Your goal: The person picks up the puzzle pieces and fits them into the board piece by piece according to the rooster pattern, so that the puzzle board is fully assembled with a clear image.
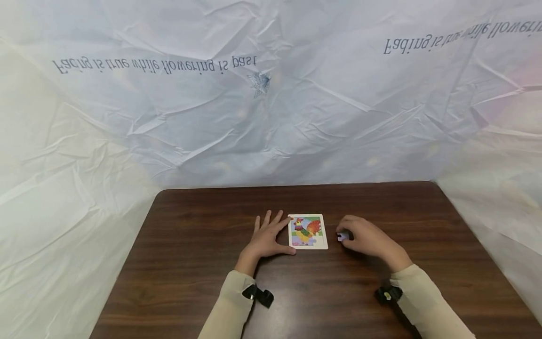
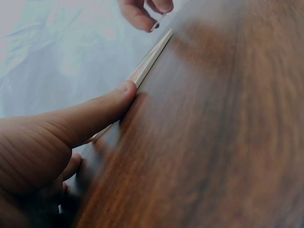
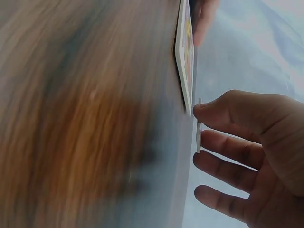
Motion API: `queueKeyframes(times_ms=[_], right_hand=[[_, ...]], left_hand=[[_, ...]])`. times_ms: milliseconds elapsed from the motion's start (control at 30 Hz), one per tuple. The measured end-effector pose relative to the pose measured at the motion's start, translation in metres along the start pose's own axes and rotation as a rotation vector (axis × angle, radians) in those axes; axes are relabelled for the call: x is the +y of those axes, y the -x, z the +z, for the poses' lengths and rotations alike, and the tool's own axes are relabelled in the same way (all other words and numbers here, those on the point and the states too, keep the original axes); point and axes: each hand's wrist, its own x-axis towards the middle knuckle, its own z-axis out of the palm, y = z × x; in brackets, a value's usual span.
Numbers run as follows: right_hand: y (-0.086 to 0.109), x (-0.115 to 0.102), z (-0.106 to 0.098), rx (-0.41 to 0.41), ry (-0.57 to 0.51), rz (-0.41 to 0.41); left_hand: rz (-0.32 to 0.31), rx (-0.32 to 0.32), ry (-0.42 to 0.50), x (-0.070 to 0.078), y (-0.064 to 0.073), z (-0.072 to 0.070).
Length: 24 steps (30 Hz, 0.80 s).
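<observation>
A square jigsaw puzzle (image 1: 301,231) with a pale frame and a rooster picture lies flat on the table. Its lower right corner shows a bare, pale gap. Fingers spread, my left hand (image 1: 267,239) rests at the puzzle's left side, the thumb touching the frame's near edge in the left wrist view. To the right of the puzzle, my right hand (image 1: 367,236) pinches a small purple puzzle piece (image 1: 342,237) between thumb and fingers. Seen edge-on in the right wrist view, that thin piece (image 3: 199,137) is held apart from the frame.
The dark brown wooden table (image 1: 190,292) has a rounded far corner at the left. Behind it hangs a wrinkled whitish sheet (image 1: 271,117) with printed lettering, which also encloses the sides. Dark straps (image 1: 258,295) circle both sleeves at the wrists.
</observation>
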Motion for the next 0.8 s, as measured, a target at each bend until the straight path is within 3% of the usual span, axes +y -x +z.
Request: queueKeyframes(times_ms=[533, 800], right_hand=[[-0.030, -0.030, 0.017, -0.044, -0.019, -0.112], [-0.038, -0.035, 0.023, -0.065, -0.021, -0.147]], left_hand=[[-0.001, -0.002, 0.001, 0.001, 0.001, 0.000], [-0.007, -0.003, 0.014, 0.000, 0.000, 0.002]])
